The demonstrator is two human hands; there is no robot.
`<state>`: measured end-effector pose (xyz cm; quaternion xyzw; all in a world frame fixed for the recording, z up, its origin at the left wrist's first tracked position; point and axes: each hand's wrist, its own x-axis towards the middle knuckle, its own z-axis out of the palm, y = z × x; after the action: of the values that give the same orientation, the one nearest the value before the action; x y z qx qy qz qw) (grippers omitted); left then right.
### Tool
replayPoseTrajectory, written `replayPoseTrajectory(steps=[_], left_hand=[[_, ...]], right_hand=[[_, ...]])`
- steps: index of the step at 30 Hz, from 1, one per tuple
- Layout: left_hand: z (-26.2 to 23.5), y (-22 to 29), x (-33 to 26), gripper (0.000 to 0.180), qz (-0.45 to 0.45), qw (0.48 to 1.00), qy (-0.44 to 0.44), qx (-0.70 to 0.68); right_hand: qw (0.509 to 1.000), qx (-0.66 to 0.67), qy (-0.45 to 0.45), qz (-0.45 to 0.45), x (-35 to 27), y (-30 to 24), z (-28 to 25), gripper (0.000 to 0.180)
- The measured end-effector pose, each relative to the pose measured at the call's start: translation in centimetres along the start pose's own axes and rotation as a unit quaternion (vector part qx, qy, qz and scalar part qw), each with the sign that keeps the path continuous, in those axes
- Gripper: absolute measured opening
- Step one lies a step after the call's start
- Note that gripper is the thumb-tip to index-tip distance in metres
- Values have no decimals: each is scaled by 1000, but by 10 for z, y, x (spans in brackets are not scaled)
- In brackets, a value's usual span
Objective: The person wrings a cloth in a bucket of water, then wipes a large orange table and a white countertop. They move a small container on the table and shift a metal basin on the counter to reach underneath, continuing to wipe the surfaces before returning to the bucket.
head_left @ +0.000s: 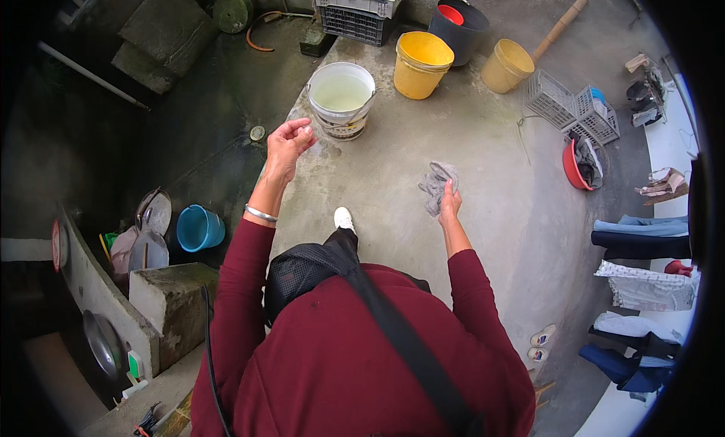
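Observation:
A crumpled grey cloth (436, 186) hangs from my right hand (450, 203), whose fingers are closed on it above the concrete floor. My left hand (287, 148) is raised beside a white bucket (350, 127), just to its near left. Its fingers are curled in toward the thumb, and I see nothing in them. Cloudy, pale greenish water (341, 93) fills much of the bucket, and its wire handle rests down against the near side.
Beyond stand a yellow bucket (420, 78), a paler yellow one (506, 67) and a black tub (472, 29). Grey crates (555, 97) and a red basin (575, 165) sit at right, near hanging clothes (642, 244). A blue bucket (200, 228) lies left, on the lower dark floor.

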<state>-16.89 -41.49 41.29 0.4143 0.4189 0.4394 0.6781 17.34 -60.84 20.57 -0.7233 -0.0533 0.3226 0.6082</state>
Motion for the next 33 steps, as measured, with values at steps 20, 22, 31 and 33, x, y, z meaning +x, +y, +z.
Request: replayPoseTrajectory(steps=[20,22,31,33], left_hand=[[-63,30,289,24,-60,987,152,4],[-67,26,300,24,-75,981,180,8],[-87,-20,362,28,-169,964,205,4],[-90,-29,381,30,-178,964,199,4]], right_hand=[[971,-181,-143,-59,203,-80,456,62],[965,-205,-154,-56,200,-78,484,63],[908,-392,-147,1,297,21,488,42],[892,-417,-173,-15,306,25,492,38]])
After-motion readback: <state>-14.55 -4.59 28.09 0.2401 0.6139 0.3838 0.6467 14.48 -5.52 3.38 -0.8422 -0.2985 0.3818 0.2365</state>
